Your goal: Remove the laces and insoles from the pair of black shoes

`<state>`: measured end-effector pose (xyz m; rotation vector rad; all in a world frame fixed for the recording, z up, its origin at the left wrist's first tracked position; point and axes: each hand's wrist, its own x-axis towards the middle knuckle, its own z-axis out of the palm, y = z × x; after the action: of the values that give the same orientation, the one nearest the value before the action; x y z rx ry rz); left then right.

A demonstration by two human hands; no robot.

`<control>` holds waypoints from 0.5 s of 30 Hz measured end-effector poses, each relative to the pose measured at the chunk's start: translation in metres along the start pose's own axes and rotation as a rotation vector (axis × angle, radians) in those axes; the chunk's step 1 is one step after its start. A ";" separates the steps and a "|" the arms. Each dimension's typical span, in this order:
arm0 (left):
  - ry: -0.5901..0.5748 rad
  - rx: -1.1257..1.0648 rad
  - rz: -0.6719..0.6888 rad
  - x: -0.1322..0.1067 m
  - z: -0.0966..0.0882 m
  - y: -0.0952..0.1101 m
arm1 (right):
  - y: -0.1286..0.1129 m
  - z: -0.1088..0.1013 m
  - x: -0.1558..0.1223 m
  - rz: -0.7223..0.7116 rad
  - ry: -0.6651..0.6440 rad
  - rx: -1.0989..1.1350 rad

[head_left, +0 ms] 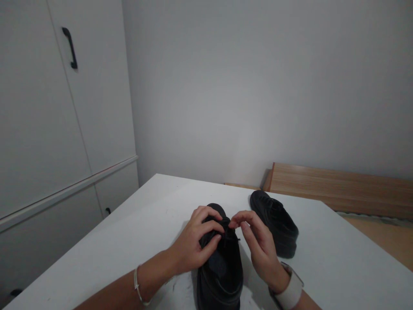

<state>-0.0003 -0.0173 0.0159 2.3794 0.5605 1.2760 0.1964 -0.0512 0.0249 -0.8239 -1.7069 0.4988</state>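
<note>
A black shoe (221, 262) sits at the bottom centre of the frame on a white counter (129, 241), heel nearest the camera, toe pointing away. The left hand (196, 241) curls closed over its lace area, while the right hand (258, 243) pinches the black lace (232, 232) between thumb and fingertips just beside it. A second black shoe (275, 221) rests to the right, slightly higher in the frame, apart from the hands; white cupboard doors (64, 107) fill the upper left.
</note>
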 end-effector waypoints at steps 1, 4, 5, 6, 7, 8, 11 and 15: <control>0.002 -0.022 -0.007 0.000 0.000 0.001 | 0.000 0.000 0.000 0.003 0.001 -0.006; 0.006 -0.120 -0.038 0.001 -0.002 0.003 | 0.001 -0.002 0.001 0.017 0.007 -0.014; 0.003 -0.158 -0.045 0.001 -0.003 0.003 | 0.000 -0.002 0.002 0.020 0.003 -0.018; -0.004 -0.196 -0.051 0.001 -0.004 0.003 | 0.000 -0.002 0.003 0.016 -0.007 -0.026; -0.014 -0.232 -0.055 0.001 -0.004 0.002 | -0.001 -0.003 0.004 0.006 -0.027 -0.037; -0.024 -0.264 -0.062 0.001 -0.005 0.002 | -0.002 -0.004 0.005 -0.007 -0.056 -0.052; -0.040 -0.350 -0.110 0.002 -0.007 0.000 | -0.005 -0.005 0.008 -0.032 -0.184 -0.110; -0.047 -0.437 -0.172 0.003 -0.010 0.000 | -0.005 -0.008 0.007 -0.021 -0.253 -0.151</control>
<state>-0.0066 -0.0143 0.0232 1.9515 0.4113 1.1289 0.2014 -0.0496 0.0351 -0.8782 -2.0037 0.4801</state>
